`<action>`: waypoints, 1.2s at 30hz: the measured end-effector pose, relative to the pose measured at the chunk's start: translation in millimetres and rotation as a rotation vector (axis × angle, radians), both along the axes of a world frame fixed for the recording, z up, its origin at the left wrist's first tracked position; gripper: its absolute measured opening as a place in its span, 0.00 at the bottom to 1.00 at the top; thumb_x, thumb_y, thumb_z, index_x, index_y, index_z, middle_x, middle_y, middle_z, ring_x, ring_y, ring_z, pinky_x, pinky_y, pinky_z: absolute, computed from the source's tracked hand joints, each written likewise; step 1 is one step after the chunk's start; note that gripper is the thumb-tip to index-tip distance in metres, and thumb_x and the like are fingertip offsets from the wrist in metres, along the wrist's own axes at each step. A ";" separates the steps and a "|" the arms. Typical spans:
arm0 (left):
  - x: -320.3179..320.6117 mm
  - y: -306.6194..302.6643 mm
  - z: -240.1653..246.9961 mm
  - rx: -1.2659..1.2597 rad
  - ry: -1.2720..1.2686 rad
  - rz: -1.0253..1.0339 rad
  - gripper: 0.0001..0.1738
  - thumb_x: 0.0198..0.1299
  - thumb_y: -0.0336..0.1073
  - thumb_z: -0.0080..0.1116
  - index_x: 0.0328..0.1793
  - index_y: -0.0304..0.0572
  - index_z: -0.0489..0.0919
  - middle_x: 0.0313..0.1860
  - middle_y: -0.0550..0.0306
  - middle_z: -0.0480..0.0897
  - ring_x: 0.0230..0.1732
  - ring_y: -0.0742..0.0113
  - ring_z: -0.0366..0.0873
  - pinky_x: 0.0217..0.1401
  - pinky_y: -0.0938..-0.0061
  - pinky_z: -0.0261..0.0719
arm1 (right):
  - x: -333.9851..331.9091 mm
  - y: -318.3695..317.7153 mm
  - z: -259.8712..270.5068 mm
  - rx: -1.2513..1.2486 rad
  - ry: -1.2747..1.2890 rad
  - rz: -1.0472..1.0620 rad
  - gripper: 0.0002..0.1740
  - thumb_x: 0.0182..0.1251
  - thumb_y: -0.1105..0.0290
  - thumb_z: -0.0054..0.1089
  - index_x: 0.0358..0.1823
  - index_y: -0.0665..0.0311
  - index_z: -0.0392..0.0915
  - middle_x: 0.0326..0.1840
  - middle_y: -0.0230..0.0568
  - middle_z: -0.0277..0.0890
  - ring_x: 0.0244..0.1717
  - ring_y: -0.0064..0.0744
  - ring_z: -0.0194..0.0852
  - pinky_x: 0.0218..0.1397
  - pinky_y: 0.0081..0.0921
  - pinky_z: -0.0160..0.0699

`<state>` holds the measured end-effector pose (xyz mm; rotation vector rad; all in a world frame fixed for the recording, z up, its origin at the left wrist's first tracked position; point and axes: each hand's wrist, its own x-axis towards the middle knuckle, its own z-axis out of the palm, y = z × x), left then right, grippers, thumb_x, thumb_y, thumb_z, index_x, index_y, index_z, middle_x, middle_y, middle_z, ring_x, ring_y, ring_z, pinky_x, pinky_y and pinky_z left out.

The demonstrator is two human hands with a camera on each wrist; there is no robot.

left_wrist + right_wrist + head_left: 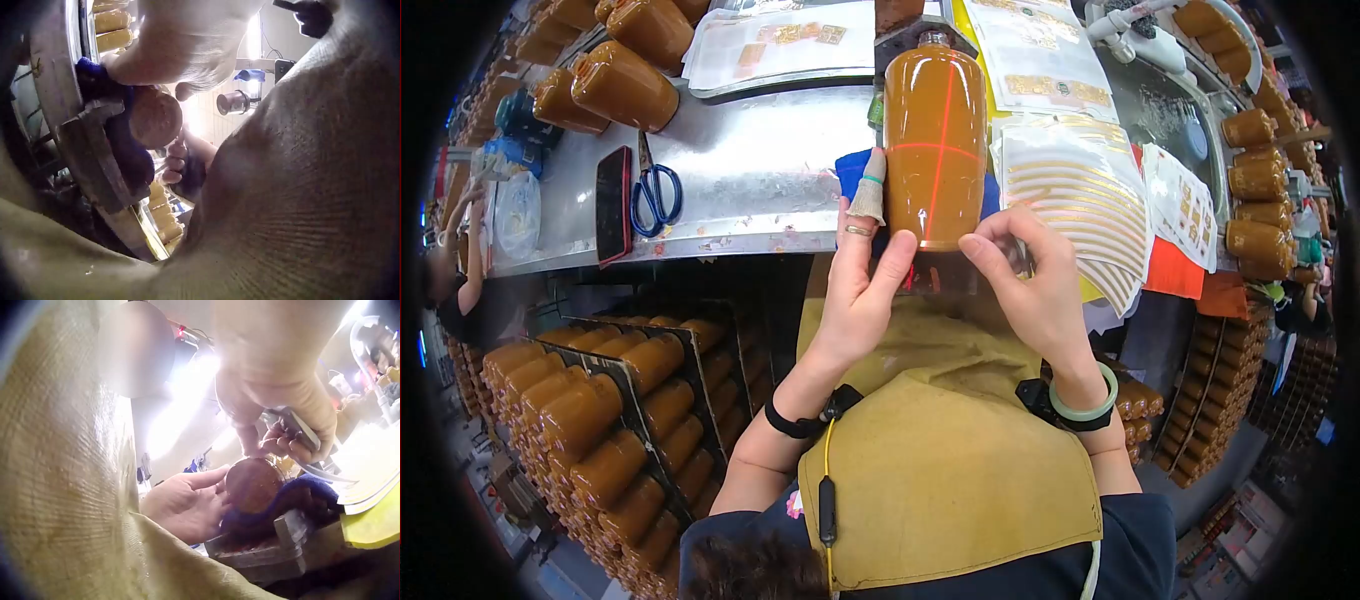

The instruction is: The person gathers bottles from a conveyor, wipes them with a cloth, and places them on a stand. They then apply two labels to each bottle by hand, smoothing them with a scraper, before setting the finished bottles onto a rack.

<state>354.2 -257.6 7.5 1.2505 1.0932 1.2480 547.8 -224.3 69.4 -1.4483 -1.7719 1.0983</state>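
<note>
A glossy brown bottle (935, 150) lies with its neck away from me, red crossed light lines on its side. It rests over a blue cloth (128, 134). My left hand (860, 280) touches its left side with fairly straight fingers, thumb at the base edge; one finger wears a cloth finger cot (867, 200). My right hand (1035, 275) is at the lower right of the base, thumb and forefinger tips at the edge. In the right wrist view, its curled fingers hold a flat grey piece (301, 428); I cannot tell its exact kind.
Striped gold decal sheets (1075, 190) lie right of the bottle, more printed sheets (785, 45) behind left. Blue-handled scissors (655, 195) and a phone (614, 205) lie on the metal table (750, 150). Racks of brown bottles (600, 400) stand below left.
</note>
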 end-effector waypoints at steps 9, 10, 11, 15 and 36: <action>3.2 -0.8 -0.4 0.021 0.094 -0.002 0.42 0.79 0.28 0.49 0.91 0.35 0.42 0.91 0.46 0.50 0.88 0.58 0.52 0.87 0.64 0.56 | -0.4 0.3 -0.7 -0.012 0.000 -0.011 0.08 0.69 0.70 0.71 0.38 0.69 0.83 0.29 0.40 0.80 0.31 0.29 0.77 0.39 0.28 0.75; 6.7 -1.7 0.4 0.005 0.059 0.051 0.40 0.78 0.34 0.53 0.90 0.34 0.49 0.89 0.46 0.56 0.88 0.57 0.52 0.88 0.59 0.41 | -0.4 0.4 -0.1 -0.012 0.000 -0.011 0.08 0.69 0.70 0.71 0.38 0.69 0.83 0.29 0.40 0.80 0.31 0.29 0.77 0.39 0.28 0.75; 7.5 -2.1 1.1 -0.004 0.042 0.077 0.39 0.78 0.37 0.55 0.89 0.34 0.52 0.88 0.46 0.59 0.88 0.56 0.52 0.89 0.57 0.34 | -0.5 0.4 1.1 -0.030 -0.009 -0.012 0.08 0.69 0.70 0.71 0.38 0.69 0.83 0.29 0.40 0.80 0.31 0.29 0.77 0.39 0.28 0.75; 7.8 -2.4 2.3 -0.044 0.052 0.094 0.39 0.78 0.40 0.56 0.88 0.34 0.56 0.87 0.46 0.62 0.88 0.55 0.53 0.90 0.54 0.28 | 0.0 0.7 -0.4 -0.041 0.006 -0.011 0.08 0.69 0.70 0.70 0.38 0.68 0.83 0.29 0.39 0.80 0.31 0.29 0.76 0.38 0.28 0.75; 2.2 -9.0 -5.0 0.444 0.332 0.396 0.30 0.51 0.24 0.81 0.61 0.26 0.85 0.73 0.41 0.79 0.70 0.51 0.81 0.72 0.62 0.81 | 10.2 13.3 10.0 -0.022 -0.114 0.116 0.13 0.70 0.65 0.69 0.39 0.70 0.83 0.35 0.49 0.82 0.39 0.48 0.81 0.46 0.38 0.77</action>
